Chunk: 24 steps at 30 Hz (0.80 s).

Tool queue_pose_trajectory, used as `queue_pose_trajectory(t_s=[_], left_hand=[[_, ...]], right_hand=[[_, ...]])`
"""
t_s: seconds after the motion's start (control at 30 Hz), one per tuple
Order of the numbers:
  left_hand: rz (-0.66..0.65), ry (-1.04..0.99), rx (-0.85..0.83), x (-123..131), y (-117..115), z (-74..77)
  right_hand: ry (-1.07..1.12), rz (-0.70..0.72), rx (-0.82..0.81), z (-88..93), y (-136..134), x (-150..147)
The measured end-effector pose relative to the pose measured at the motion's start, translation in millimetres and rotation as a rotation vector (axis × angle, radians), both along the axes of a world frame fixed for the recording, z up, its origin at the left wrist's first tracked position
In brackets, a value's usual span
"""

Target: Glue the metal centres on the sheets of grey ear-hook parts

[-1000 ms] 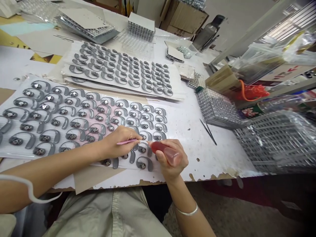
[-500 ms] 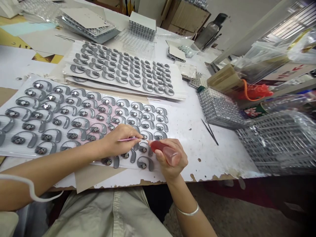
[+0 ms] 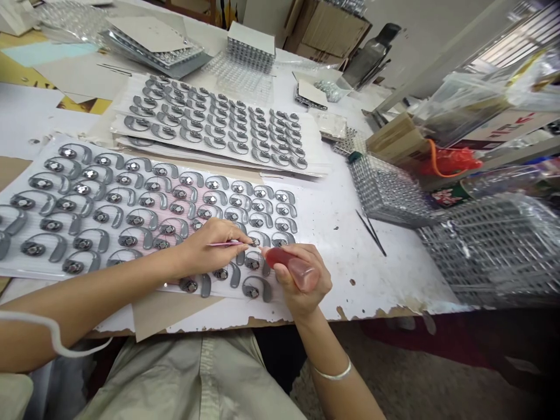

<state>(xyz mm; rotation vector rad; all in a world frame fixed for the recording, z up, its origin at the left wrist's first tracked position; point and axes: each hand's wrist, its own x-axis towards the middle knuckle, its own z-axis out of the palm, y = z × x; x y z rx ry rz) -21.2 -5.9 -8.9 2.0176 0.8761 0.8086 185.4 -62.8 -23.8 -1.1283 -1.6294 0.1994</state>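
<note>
- Sheet of white backing [image 3: 41, 271] covers the left of the table, carrying rows of grey hook-shaped pieces [image 3: 83, 236] with shiny round centres. They look light, thin and fairly fragile, so the curved arm seems a safer place to take hold than the shiny centre.
- Left hand [image 3: 205, 251] is closed, pinching a slim pink tool [image 3: 230, 243], its tip just over the pieces near the sheet's lower right.
- One grey piece [image 3: 252, 262] lies just below and between the two hands; any contact is hard to tell.
- Right hand [image 3: 301, 274] is curled around a red-and-clear squeeze bottle [image 3: 286, 262], its nozzle pointing left toward the pink tool's tip.
- Fine tweezers [image 3: 371, 233] lie on the white table [image 3: 394, 280], right of the hands.
- Wire racks [image 3: 387, 189] sit further right.
</note>
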Motion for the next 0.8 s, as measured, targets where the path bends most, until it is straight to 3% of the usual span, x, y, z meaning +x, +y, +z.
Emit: queue_pose_trajectory(t_s=[0.13,0.3,0.47,0.6,0.7,0.8], left_hand=[[-0.001,0.014,-0.031,0,-2,0.1],[0.084,0.045,-0.174,2,-10,4.6],[0.127,-0.007,-0.226,0,-17,23.0],[0.179,0.057,-0.063,3,-13,32.6],[0.130,0.125,0.214,11,-2,26.7],[0.042,0.183,0.442,20,8,16.1]], right_hand=[[0.395,-0.017,-0.035,15.5,10,13],[0.851,0.007,-0.203,59.7,44,44],[0.895,0.100,-0.374,86.3,80,64],[0.799,0.251,-0.451,87.3,95,58],[0.741,0.327,-0.454,77.6,98,46],[0.736,0.304,-0.443,63.2,96,37]])
